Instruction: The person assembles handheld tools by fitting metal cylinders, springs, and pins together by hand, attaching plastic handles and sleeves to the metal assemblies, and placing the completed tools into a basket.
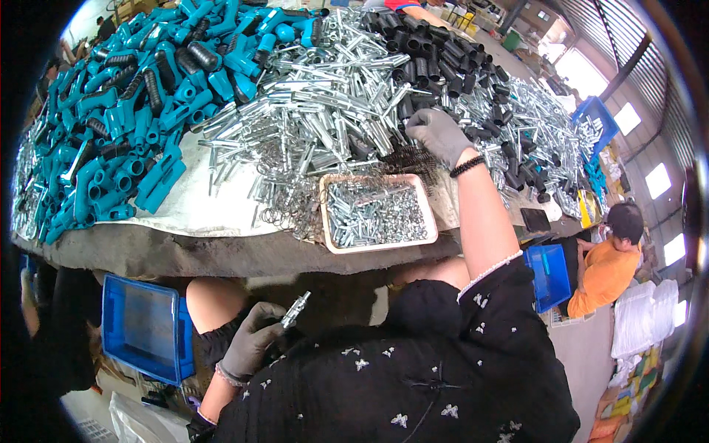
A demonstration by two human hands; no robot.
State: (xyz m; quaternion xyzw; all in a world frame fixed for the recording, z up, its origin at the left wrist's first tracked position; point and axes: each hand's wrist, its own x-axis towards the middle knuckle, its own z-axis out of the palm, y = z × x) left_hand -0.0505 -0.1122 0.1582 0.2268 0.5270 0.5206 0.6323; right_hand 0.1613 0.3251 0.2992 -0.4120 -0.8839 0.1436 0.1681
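Note:
My left hand, in a grey glove, is closed around a short silver metal fitting with a narrow tip, held low in front of my body. My right hand, also gloved, is stretched out over the table with its fingers curled together beside the heap of silver metal rods and the black ribbed sleeves. Whatever those fingers hold, if anything, is hidden. Below that hand lies a clump of dark springs. A white tray of small metal parts sits at the table's near edge.
Teal plastic handles are heaped on the left of the table. Loose wire springs lie left of the tray. A blue crate stands below on the left, another blue bin on the right by a person in orange.

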